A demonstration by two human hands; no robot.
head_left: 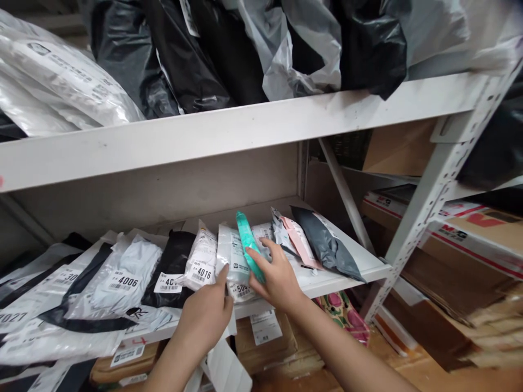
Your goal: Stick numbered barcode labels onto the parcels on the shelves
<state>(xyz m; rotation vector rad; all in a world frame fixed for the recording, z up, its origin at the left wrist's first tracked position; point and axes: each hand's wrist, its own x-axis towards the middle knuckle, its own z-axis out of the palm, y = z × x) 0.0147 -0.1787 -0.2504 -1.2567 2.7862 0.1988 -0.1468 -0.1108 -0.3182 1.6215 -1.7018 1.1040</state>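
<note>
4006 packet: well left of my hands on the shelf, a clear bag around something pale and bunched; I judge it soft and light.
Black packet: beside the next one, its label partly readable; the thin film looks slick.
4016 packet: white and plump, near my left fingers; likely squashy, best taken by its sides.
Left hand: index finger extended to the pale packet, the others curled; I cannot tell whether I pinch anything.
Pale packet: between the 4016 packet and the teal one, flat and see-through; it probably bends easily.
Teal packet: on the shelf among the others, tilted, its narrow shape rising above the pale packet; shiny, so I expect it to slip, yet light and pliable. A pinch across its lower middle, thumb against fingers, should serve.
Right hand: index finger and thumb at the teal packet's right side, partly bent; whether they close on it I cannot tell.
Pink packet: right of my hand, leaning; seemingly thin.
Dark grey packet: farthest right, wrinkled, probably limp at its loose corners.
</note>
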